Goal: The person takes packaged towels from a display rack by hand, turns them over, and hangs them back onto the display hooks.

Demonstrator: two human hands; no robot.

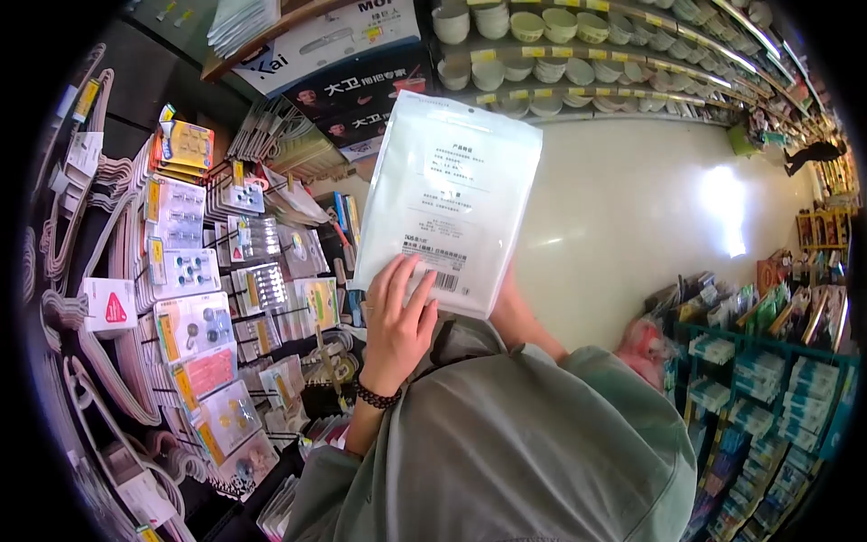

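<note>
- Closest in, it's the green-grey clothing [542,434], with the white pack [461,199] held up just beyond it, printed side facing the wearer, slightly tilted.
- Here's the left hand [397,312], a dark bracelet [377,395] at its wrist — fingers spread over the lower front, pressing rather than gripping.
- And the right hand [508,296]? Mostly behind the pack; whether its fingers grip or simply prop, nobody can tell from here.
- That's the risk: glossy wrapping, flat fingers. If the hidden support is loose, the pack could slide down or swing out when the left hand eases.
- Hard pressure at that lower part could crease the wrapping; glare could wash out the small print.
- Over on the left, hanging goods [194,325] crowd in — a wide sideways swing could catch them and knock some off their hooks.
- Beyond the pack, big printed boxes [361,90] and pale floor [605,244], a hard landing if it drops.
- Farthest out, bowls [560,25] line the shelves, and another person [810,155] is well apart.
</note>
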